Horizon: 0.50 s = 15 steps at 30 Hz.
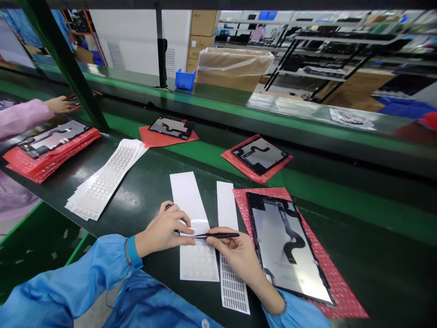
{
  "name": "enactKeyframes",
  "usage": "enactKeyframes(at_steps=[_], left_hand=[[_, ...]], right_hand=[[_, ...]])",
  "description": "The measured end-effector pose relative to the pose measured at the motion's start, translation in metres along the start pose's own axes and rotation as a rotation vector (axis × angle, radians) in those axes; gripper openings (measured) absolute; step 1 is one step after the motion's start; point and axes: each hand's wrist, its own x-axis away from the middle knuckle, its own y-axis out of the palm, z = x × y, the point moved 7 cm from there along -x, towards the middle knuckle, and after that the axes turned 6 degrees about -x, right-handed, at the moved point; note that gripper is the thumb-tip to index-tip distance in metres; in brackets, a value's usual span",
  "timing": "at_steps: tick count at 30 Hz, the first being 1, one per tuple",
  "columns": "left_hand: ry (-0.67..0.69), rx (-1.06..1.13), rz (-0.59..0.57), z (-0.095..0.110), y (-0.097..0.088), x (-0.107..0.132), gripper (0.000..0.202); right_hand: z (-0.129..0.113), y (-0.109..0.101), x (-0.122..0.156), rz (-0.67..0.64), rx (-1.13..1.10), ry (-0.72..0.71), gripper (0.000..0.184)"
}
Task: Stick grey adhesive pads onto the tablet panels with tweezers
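Observation:
My right hand (239, 255) is closed around black tweezers (223, 235), whose tips point left. Those tips reach the fingers of my left hand (167, 230), whose thumb and index finger are pinched over a white sticker sheet (200, 269); whatever sits between them is too small to make out. Beneath my right hand runs a narrow sheet of small grey labels (235, 291). Just right of it, a display panel (273, 237) with a dark curved flex cable (292, 241) lies on red bubble wrap (341, 291).
More panels on red wrap lie beyond, one on the right (261, 155) and one further left (172, 127). At left are a fanned stack of sticker sheets (109, 177) and a pile of red bubble-wrap pouches (51, 159). A co-worker's pink sleeve (27, 116) reaches in there. A green post (64, 64) rises nearby.

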Motion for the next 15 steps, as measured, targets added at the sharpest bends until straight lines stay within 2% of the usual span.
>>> enactKeyframes(at_steps=[15], left_hand=[[-0.001, -0.041, 0.002, 0.0021, -0.0025, 0.0017, 0.023]], right_hand=[[-0.0008, 0.0036, 0.0014, -0.008, -0.008, 0.076, 0.038]])
